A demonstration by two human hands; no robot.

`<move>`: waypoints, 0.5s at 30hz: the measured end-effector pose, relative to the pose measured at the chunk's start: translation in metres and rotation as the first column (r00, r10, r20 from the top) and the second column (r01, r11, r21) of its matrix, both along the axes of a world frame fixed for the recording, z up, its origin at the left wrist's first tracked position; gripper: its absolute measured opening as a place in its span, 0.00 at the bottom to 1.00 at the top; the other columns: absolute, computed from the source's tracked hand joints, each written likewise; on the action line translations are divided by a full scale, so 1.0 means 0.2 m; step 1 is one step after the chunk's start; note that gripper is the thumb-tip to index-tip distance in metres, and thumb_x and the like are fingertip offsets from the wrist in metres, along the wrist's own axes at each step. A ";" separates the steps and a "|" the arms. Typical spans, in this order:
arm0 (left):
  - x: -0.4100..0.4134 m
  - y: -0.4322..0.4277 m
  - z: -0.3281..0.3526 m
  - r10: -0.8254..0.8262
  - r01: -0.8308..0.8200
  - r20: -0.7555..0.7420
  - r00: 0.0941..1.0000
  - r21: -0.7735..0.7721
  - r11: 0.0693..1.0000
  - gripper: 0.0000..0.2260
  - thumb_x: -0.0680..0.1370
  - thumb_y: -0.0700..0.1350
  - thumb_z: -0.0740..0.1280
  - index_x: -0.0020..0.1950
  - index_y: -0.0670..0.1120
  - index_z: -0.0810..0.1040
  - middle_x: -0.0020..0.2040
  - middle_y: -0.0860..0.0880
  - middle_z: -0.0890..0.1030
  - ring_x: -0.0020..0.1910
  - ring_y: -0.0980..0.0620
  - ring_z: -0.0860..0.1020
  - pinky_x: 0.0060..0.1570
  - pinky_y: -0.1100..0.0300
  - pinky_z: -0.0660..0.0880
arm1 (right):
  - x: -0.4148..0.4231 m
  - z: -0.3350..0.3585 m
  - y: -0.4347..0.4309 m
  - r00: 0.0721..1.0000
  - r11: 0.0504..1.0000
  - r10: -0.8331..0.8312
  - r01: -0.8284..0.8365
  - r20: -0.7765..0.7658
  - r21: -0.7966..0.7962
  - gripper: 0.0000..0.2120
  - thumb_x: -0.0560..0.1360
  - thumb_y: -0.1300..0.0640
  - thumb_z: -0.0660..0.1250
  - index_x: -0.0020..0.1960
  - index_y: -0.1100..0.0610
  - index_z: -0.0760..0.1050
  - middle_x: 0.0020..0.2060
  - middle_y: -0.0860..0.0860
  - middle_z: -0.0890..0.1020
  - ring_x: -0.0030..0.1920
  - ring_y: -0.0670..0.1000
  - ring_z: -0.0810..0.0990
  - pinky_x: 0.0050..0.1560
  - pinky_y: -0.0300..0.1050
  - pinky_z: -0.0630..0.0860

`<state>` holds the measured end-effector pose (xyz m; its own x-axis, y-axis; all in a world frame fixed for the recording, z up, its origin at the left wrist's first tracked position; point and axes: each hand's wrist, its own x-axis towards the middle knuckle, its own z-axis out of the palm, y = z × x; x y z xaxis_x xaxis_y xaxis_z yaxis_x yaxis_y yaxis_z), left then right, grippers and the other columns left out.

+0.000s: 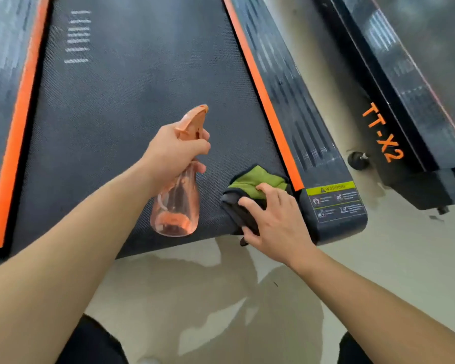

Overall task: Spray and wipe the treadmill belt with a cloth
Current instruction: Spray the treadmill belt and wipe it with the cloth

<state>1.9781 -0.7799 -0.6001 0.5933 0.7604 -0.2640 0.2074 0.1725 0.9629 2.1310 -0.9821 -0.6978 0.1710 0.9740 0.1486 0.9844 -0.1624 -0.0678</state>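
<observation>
— Knees (95, 340) at the bottom edge, then my forearms reaching out over the floor (221, 298). What worries you?

— Overspray. My left hand (174, 151) is wrapped tight around the neck of the spray bottle (175, 195), a finger at the trigger, nozzle aimed far up the treadmill belt (132, 88). Tilt it right and mist could land on the side rail (300, 109) and its warning label (334, 200).

— And the cloth?

— My right hand (271, 219) lies spread and flat on the cloth (252, 182), pressing it to the belt's near right corner rather than gripping it. It overhangs the near edge; a careless push could send it onto the floor.
</observation>
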 end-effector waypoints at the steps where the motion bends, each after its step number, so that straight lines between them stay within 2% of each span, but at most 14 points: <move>1: 0.01 -0.01 -0.01 -0.016 0.016 -0.012 1.000 0.002 1.000 0.24 0.70 0.41 0.71 0.62 0.63 0.80 0.51 0.50 0.81 0.46 0.46 0.80 0.40 0.54 0.82 | 0.01 0.00 0.00 1.000 1.000 -0.008 0.008 0.006 -0.011 0.29 0.66 0.41 0.72 0.64 0.48 0.73 0.66 0.62 0.71 0.64 0.67 0.71 0.64 0.62 0.70; 4: 0.01 -0.05 -0.04 -0.063 0.063 -0.021 0.998 0.004 0.998 0.17 0.67 0.43 0.71 0.54 0.58 0.82 0.50 0.47 0.80 0.42 0.47 0.80 0.36 0.56 0.83 | 0.02 -0.04 0.06 1.000 0.991 0.008 -0.008 -0.004 -0.132 0.41 0.59 0.35 0.76 0.65 0.50 0.67 0.74 0.65 0.64 0.75 0.69 0.61 0.73 0.68 0.61; 6: 0.01 -0.05 -0.05 -0.063 0.064 -0.038 0.997 0.011 0.998 0.15 0.66 0.44 0.71 0.52 0.51 0.82 0.49 0.45 0.81 0.39 0.47 0.80 0.35 0.56 0.83 | 0.00 -0.04 0.12 0.999 0.982 -0.002 -0.006 -0.040 -0.189 0.50 0.55 0.35 0.80 0.69 0.50 0.63 0.75 0.65 0.63 0.74 0.68 0.64 0.70 0.66 0.64; 7: 0.01 -0.05 -0.04 -0.060 0.062 -0.056 0.997 0.022 0.998 0.14 0.66 0.44 0.71 0.51 0.49 0.82 0.49 0.44 0.81 0.37 0.47 0.80 0.34 0.56 0.82 | -0.01 -0.02 0.13 0.997 0.982 0.020 -0.032 -0.069 -0.188 0.51 0.55 0.37 0.82 0.70 0.49 0.62 0.74 0.64 0.65 0.71 0.67 0.68 0.68 0.64 0.67; 9: 0.01 -0.04 -0.03 -0.040 0.043 -0.067 0.997 0.044 0.998 0.11 0.68 0.42 0.72 0.50 0.51 0.81 0.49 0.43 0.81 0.37 0.47 0.79 0.33 0.58 0.81 | -0.02 0.03 0.13 0.974 0.975 0.169 -0.187 -0.151 -0.116 0.44 0.61 0.48 0.81 0.71 0.49 0.63 0.70 0.59 0.70 0.64 0.63 0.74 0.61 0.59 0.73; 11: 0.00 -0.02 0.00 -0.004 0.006 -0.049 0.999 0.038 0.999 0.12 0.70 0.41 0.72 0.51 0.53 0.81 0.51 0.43 0.81 0.37 0.48 0.79 0.33 0.61 0.80 | -0.02 0.09 0.08 0.903 0.932 0.325 -0.356 -0.280 -0.067 0.35 0.64 0.57 0.74 0.69 0.49 0.67 0.65 0.52 0.75 0.59 0.59 0.78 0.55 0.56 0.76; 12: -0.01 -0.01 0.01 0.016 -0.015 -0.026 1.000 0.032 0.999 0.14 0.70 0.41 0.72 0.54 0.53 0.82 0.51 0.43 0.80 0.39 0.48 0.79 0.33 0.61 0.80 | -0.02 0.13 0.07 0.857 0.927 0.324 -0.372 -0.401 -0.048 0.33 0.64 0.59 0.71 0.68 0.48 0.69 0.63 0.48 0.77 0.58 0.56 0.79 0.55 0.54 0.77; 13: -0.02 0.00 0.02 0.031 -0.031 -0.002 1.000 0.031 0.999 0.17 0.71 0.39 0.72 0.59 0.53 0.81 0.52 0.44 0.80 0.40 0.48 0.78 0.33 0.62 0.80 | -0.02 0.17 0.07 0.798 0.945 0.254 -0.326 -0.546 -0.036 0.31 0.65 0.60 0.69 0.66 0.47 0.71 0.60 0.46 0.79 0.57 0.52 0.80 0.56 0.52 0.78; 15: -0.04 0.03 0.02 0.052 -0.053 0.031 0.998 0.037 0.998 0.24 0.75 0.36 0.71 0.68 0.54 0.78 0.53 0.46 0.79 0.41 0.49 0.79 0.33 0.61 0.80 | 0.03 0.25 0.13 0.571 0.991 0.038 -0.129 -0.820 -0.043 0.28 0.64 0.61 0.68 0.63 0.48 0.74 0.53 0.46 0.82 0.53 0.46 0.81 0.57 0.44 0.77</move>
<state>1.9707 -0.7742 -0.5968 0.5598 0.7996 -0.2175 0.1700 0.1461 0.9746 2.1379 -0.9560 -0.6478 0.0928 0.9909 -0.0976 0.5275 -0.1321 -0.8392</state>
